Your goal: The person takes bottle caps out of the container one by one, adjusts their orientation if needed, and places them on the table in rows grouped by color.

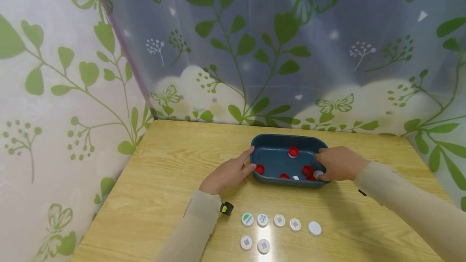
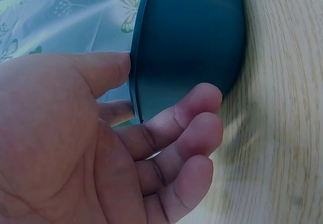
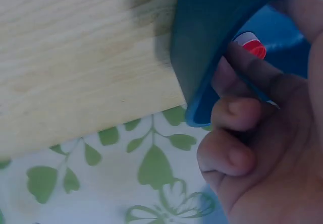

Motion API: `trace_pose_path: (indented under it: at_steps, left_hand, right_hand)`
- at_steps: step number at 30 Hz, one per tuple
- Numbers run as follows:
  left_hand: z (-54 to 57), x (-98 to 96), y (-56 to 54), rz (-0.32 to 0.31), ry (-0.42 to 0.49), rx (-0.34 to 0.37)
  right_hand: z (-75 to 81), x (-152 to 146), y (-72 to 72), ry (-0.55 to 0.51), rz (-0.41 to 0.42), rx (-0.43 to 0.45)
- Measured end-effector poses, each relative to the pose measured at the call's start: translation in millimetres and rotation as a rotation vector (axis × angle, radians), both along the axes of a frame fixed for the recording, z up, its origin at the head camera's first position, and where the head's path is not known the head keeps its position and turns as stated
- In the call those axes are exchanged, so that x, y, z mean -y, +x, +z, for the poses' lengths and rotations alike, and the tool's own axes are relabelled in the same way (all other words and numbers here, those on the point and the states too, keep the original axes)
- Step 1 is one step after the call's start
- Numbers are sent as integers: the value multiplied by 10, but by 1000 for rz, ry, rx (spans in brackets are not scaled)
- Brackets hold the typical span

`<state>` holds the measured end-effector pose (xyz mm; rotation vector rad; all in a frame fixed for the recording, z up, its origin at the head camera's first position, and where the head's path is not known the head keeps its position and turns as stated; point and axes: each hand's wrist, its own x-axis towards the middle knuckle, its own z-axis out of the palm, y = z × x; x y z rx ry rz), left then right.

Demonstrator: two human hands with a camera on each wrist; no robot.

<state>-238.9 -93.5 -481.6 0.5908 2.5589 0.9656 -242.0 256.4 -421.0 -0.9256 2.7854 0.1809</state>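
A dark blue rectangular bin (image 1: 280, 184) stands on the wooden table, holding several red caps (image 1: 293, 151) and a white cap (image 1: 318, 174). My left hand (image 1: 226, 174) is at its left end, thumb and index fingertips right at the rim, the other fingers loosely bent outside. Over the right end, my right hand (image 1: 340, 163) reaches in, its thumb beside the white cap. In the right wrist view, two fingers (image 3: 257, 72) extend inside the wall, apart from the thumb, while the other two are bent. A red-and-white cap (image 3: 251, 45) shows beyond them.
In front of the bin, several round white caps lie in two rows, among them a green-printed one (image 1: 247, 219) and a plain one (image 1: 314, 228). The wooden table (image 1: 171, 161) meets a leaf-patterned curtain (image 1: 233, 51) at the back and left.
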Motion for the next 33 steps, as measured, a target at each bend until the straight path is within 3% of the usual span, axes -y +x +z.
trace_pose_path:
  at_steps: [12, 20, 27, 33]
  left_hand:
    - [3, -69, 31, 9, 11, 13]
    - [36, -32, 11, 11, 16, 9]
    - [43, -14, 0, 21, -24, -55]
    - [31, -49, 9, 24, -40, -106]
  right_hand:
    - [-347, 35, -33, 33, 149, -109]
    - [-362, 56, -173, -69, 135, -3]
    - [-390, 161, -219, -34, 163, -47]
    - [-422, 189, -268, -38, 120, -37]
